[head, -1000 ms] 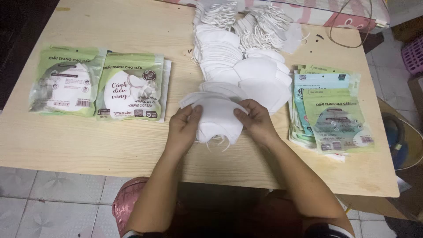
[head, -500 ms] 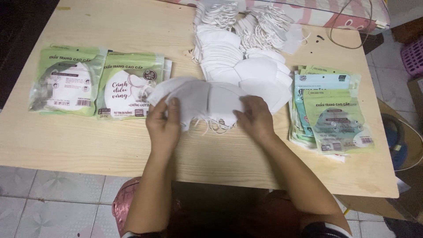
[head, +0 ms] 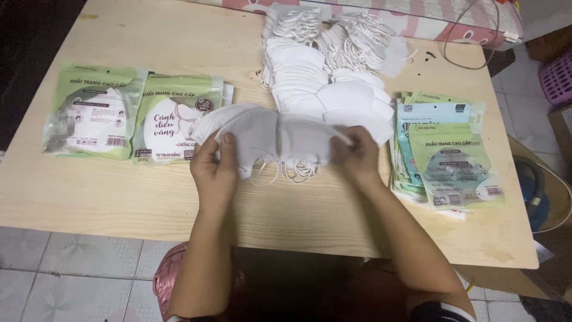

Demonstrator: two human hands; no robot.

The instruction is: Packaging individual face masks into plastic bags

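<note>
The person is holding a fanned bundle of white masks (head: 271, 140) just above the wooden table (head: 119, 197), near its middle. The left hand (head: 215, 170) is gripping the bundle's left end, thumb on top and fingers curled under. The right hand (head: 357, 156) is pinching the right end between thumb and fingertips. Ear loops are dangling from the bundle's lower edge, just above the tabletop.

As for progress, two filled packs are lying flat at the left: one green pack (head: 92, 113) at the far left and a second pack (head: 179, 119) beside it, its right edge partly covered by the bundle. That much looks done. A good deal appears left: behind the bundle, loose masks are sitting in a large pile (head: 322, 65) that is reaching toward the table's far edge, with tangled loops on top. At the right, a stack of flat pouches (head: 447, 155), green and blue, is lying near the right hand, and they look unfilled, though that cannot be told for sure. The held bundle itself is not yet inside any pouch.
</note>
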